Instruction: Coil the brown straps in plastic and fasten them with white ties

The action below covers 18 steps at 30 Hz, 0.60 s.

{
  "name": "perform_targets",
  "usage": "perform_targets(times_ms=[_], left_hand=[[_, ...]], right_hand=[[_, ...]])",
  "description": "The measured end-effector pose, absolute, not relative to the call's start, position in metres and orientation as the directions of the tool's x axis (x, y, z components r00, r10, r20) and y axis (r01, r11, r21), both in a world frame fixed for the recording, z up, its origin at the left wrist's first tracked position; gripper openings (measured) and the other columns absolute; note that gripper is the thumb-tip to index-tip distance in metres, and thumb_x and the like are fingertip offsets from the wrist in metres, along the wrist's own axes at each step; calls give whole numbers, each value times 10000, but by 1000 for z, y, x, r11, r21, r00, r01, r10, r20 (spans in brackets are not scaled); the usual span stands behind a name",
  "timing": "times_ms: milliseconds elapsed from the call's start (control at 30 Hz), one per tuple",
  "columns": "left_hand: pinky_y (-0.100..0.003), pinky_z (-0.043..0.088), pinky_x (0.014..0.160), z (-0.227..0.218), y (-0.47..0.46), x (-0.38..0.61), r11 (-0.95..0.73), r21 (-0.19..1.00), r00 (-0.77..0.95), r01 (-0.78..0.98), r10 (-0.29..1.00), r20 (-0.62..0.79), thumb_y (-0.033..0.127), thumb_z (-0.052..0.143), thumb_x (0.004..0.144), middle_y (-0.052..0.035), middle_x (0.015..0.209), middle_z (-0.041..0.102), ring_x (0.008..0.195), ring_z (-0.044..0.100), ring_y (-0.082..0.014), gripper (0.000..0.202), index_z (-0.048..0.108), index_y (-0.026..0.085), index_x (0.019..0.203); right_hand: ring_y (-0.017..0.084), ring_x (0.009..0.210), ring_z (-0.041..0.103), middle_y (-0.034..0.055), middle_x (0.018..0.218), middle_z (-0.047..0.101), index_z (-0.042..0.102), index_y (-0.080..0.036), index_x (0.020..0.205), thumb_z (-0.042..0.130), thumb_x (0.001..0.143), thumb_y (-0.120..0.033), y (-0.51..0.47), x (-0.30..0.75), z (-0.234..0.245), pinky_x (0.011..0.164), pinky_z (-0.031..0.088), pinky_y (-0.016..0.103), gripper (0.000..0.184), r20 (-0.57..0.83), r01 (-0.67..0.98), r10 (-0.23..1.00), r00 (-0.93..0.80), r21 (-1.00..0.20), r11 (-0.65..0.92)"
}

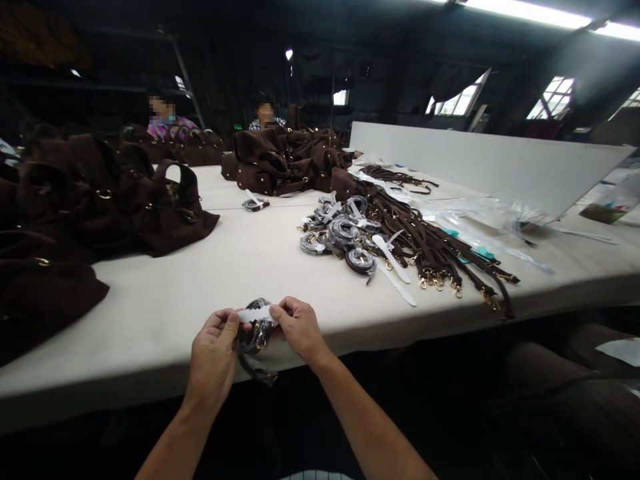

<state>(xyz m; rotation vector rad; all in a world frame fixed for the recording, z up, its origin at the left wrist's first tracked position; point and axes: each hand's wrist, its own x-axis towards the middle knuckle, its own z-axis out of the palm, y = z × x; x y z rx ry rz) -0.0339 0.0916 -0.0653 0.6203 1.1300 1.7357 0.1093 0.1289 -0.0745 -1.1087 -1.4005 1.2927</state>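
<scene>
Close to the table's front edge, a coiled dark strap (257, 337) in clear plastic hangs between my two hands. A white notched paper band (254, 315) crosses the coil. My left hand (215, 353) pinches the band's left end between thumb and fingers. At its other end, my right hand (299, 327) pinches the band in the same way. A loose tail of plastic dangles below the coil. Farther right lies a pile of wrapped strap coils (345, 230), several with white bands. Loose white notched strips (393, 260) rest beside that pile.
Brown straps with gold clips (430, 240) spread across the table's right side. Brown bags (170, 213) crowd the left, and more brown bags (280, 160) are heaped at the back. One wrapped coil (255, 202) lies alone mid-table. A white panel (475, 163) stands behind; two people sit beyond.
</scene>
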Motion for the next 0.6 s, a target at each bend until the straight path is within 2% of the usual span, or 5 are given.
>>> perform_targets(times_ms=[100, 233, 333, 500, 600], left_hand=[[-156, 535, 597, -67, 97, -36, -121, 858, -416, -500, 902, -115, 326, 926, 568, 19, 686, 611, 593, 547, -80, 433, 616, 149, 812], [-164, 548, 646, -70, 104, -38, -114, 831, -416, -545, 897, -150, 229, 858, 655, 12, 684, 586, 600, 548, -75, 298, 618, 124, 797], [-163, 540, 645, -71, 106, -37, -122, 845, -418, -521, 900, -127, 268, 866, 659, 24, 675, 575, 599, 542, -74, 321, 616, 132, 808], [-165, 527, 671, -63, 96, -37, -100, 916, -377, -388, 924, -59, 391, 927, 572, 23, 743, 651, 645, 592, -93, 461, 630, 176, 851], [-212, 527, 813, -62, 80, -43, -83, 989, -354, -125, 935, 34, 458, 818, 724, -39, 914, 719, 879, 668, -173, 381, 682, 199, 967]], right_hand=[[139, 455, 593, -49, 483, 534, 511, -207, 665, 610, 826, -403, 132, 106, -76, 416, 359, 204, 272, -18, -79, 966, -256, -996, -39], [97, 404, 538, -58, 434, 528, 530, -190, 656, 634, 821, -390, 136, 105, -80, 428, 341, 183, 280, 5, -127, 972, -237, -992, -26], [93, 394, 531, -57, 430, 543, 539, -187, 658, 645, 821, -387, 137, 106, -80, 424, 342, 180, 280, -2, -147, 974, -228, -988, -36], [106, 382, 544, -49, 418, 562, 526, -193, 650, 655, 813, -382, 139, 109, -78, 393, 359, 177, 281, -48, -194, 973, -227, -976, -94], [109, 385, 556, -51, 418, 561, 533, -191, 651, 656, 812, -358, 140, 108, -78, 387, 370, 172, 263, -67, -205, 974, -217, -972, -113]])
